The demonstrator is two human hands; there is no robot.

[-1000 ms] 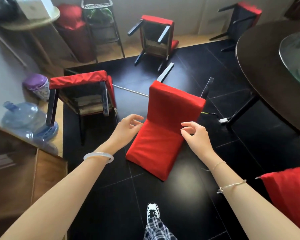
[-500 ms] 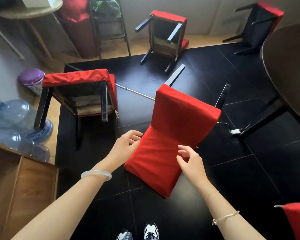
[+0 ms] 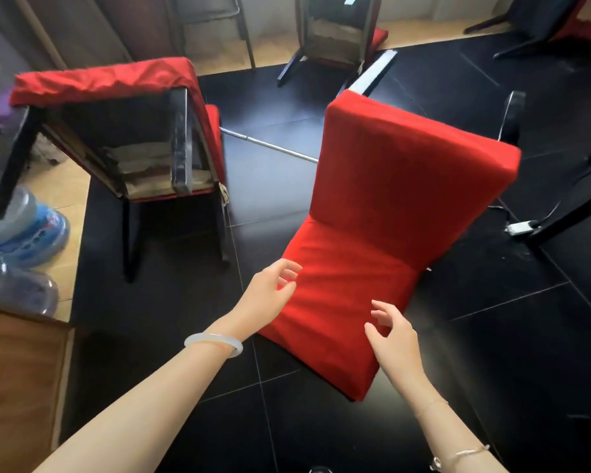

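Observation:
A chair in a red fabric cover (image 3: 389,206) lies tipped on the black tile floor, its black legs pointing away from me. My left hand (image 3: 268,295) hovers at the left edge of the covered backrest, fingers loosely spread and holding nothing. My right hand (image 3: 393,332) hovers over the lower right part of the same red panel, fingers relaxed and apart from the fabric.
A second tipped chair (image 3: 123,131) with a loose red cover lies to the left, its underside showing. Two more overturned chairs (image 3: 335,32) lie at the back. Water jugs (image 3: 21,233) and a wooden cabinet (image 3: 17,387) stand at left. A power strip (image 3: 522,227) lies at right.
The view has moved closer and lower over the red chair. Both hands have slid down toward the near end of the backrest, and the right hand has lifted off the fabric.

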